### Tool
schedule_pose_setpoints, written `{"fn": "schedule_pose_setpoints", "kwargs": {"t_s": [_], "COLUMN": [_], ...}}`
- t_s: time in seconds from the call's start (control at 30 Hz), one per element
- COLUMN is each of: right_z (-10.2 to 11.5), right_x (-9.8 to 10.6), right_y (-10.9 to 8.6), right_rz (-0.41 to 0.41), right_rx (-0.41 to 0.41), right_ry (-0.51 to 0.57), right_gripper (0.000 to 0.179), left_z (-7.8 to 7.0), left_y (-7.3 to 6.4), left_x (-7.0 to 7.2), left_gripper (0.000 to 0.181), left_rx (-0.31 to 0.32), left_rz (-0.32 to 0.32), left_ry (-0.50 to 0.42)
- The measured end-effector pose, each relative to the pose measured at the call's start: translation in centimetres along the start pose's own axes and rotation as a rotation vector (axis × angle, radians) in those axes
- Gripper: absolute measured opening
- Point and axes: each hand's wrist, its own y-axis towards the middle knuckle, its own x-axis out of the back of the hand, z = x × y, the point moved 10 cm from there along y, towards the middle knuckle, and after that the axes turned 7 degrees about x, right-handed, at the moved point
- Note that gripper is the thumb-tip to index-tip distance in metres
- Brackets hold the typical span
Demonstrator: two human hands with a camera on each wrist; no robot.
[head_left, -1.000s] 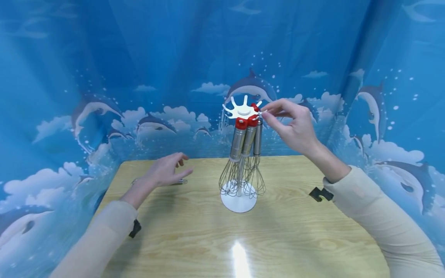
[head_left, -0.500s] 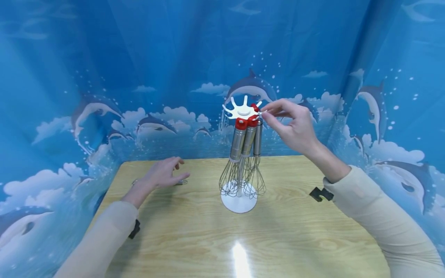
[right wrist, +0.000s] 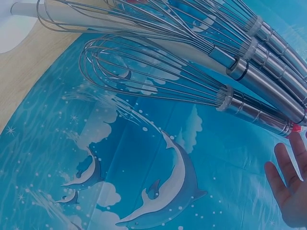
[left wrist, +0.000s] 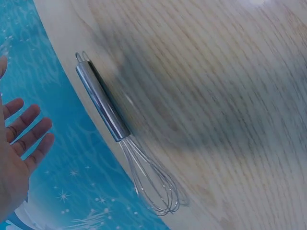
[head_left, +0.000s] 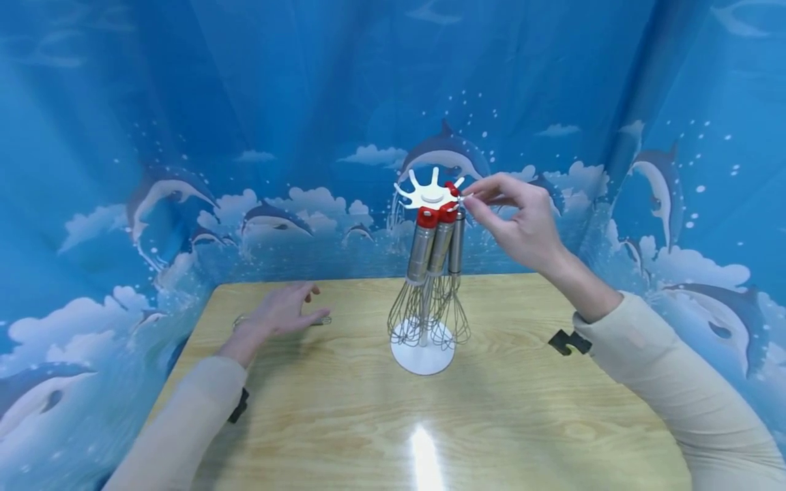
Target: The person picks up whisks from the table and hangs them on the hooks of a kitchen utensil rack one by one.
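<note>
In the head view my right hand (head_left: pixel 522 218) pinches, between thumb and index finger, the top loop of a slim steel whisk (head_left: pixel 456 249) at an arm of a white rack (head_left: pixel 420 198). Beside it hang red-topped whisks (head_left: pixel 421 252), wire ends down around the rack's pole. At left, my left hand (head_left: pixel 284 312) hovers over another whisk (left wrist: pixel 103 100) with fingers loosely spread, holding nothing. That whisk lies flat, its handle and wire loops fully visible in the left wrist view. Several hanging whisks cross the top of the right wrist view, where the pinching fingertips are out of frame.
The rack stands on a round white base (head_left: pixel 424 363) on a wooden table (head_left: pixel 503 409). A blue dolphin-print curtain (head_left: pixel 307 136) closes in the table's back and sides. The lying whisk is close to the table's far edge.
My left hand has dropped slightly and drawn a little to the left over the lying whisk. The right hand stays at the rack, still pinching the slim whisk's loop.
</note>
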Motion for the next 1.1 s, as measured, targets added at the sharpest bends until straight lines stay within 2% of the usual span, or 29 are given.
{"fn": "schedule_pose_setpoints", "kwargs": {"t_s": [0.27, 0.53, 0.83, 1.1], "right_z": [0.0, 0.0, 0.0, 0.1], "right_x": [0.0, 0.0, 0.1, 0.1], "right_y": [-0.1, -0.1, -0.1, -0.1], "right_rz": [0.0, -0.002, -0.007, -0.01], "right_rx": [-0.006, -0.002, -0.002, 0.0], "right_ry": [-0.005, -0.002, -0.004, -0.001], "right_gripper": [0.013, 0.013, 0.013, 0.012], "left_z": [0.8, 1.8, 2.2, 2.4], "left_y": [0.1, 0.2, 0.5, 0.6], "left_x": [-1.1, -2.2, -3.3, -4.0], "left_gripper": [0.071, 0.07, 0.066, 0.063], "left_rx": [0.009, 0.051, 0.063, 0.037], "left_rz": [0.009, 0.034, 0.058, 0.04], "left_ry": [0.019, 0.005, 0.004, 0.039]}}
